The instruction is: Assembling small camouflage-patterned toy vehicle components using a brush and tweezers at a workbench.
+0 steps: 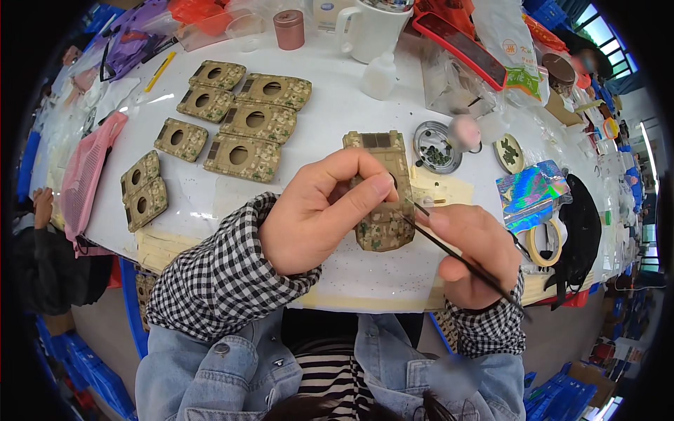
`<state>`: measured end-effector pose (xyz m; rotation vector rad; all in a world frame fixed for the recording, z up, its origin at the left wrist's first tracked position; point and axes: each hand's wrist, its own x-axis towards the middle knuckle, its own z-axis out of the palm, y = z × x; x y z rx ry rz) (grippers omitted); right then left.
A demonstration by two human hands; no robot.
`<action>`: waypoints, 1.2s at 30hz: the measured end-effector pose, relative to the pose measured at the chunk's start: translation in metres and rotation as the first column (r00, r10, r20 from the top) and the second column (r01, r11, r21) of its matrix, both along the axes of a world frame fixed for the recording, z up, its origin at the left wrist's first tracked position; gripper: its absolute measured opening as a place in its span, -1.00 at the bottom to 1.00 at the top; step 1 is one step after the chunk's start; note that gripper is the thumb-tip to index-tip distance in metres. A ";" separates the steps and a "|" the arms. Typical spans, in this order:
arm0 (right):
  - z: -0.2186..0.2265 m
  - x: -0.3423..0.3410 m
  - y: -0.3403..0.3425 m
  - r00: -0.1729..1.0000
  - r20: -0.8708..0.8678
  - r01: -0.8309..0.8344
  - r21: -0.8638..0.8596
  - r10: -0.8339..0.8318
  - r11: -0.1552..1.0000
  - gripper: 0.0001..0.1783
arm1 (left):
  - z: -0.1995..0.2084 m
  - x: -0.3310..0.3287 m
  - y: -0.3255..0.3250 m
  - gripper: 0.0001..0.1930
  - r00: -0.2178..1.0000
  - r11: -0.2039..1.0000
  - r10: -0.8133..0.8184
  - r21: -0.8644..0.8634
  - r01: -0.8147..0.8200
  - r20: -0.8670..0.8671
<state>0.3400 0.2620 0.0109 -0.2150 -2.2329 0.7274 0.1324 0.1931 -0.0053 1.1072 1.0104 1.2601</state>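
Note:
A camouflage-patterned model tank hull (382,235) lies in front of me on the white table. Across its middle rests my left hand (319,210), closed on it with thumb and index finger curled over the top and partly hiding its round opening. In my right hand (481,252) is a pair of dark tweezers (456,256). Their tips are at the hull's right side; whether they pinch a small part, I cannot tell. Just right of the hull stands a round clear dish (430,132) with small dark green pieces. Another round dish (497,151) farther right also has green pieces.
Several similar hulls (258,123) are grouped left of my hands. Behind are a white mug (372,31), a pink tin (288,31) and a red-cased phone (460,49). A tape roll (531,245) and shiny foil pouch (530,200) lie right; a pink mesh bag (91,175) left.

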 end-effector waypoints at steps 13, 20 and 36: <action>-0.003 -0.003 -0.003 0.973 -0.226 -0.133 -0.706 -0.044 0.696 -0.60 | -0.007 0.003 -0.004 -0.82 0.979 0.991 -0.101 0.072 0.115 -0.175; -0.001 -0.004 -0.003 0.978 -0.200 -0.104 -0.708 -0.058 0.699 -0.59 | -0.007 0.003 -0.003 -0.80 0.977 0.987 -0.100 0.102 0.121 -0.188; -0.002 -0.006 -0.004 0.981 -0.158 -0.036 -0.724 -0.114 0.689 -0.59 | -0.009 0.003 0.000 -0.74 0.965 0.980 -0.071 0.162 0.115 -0.254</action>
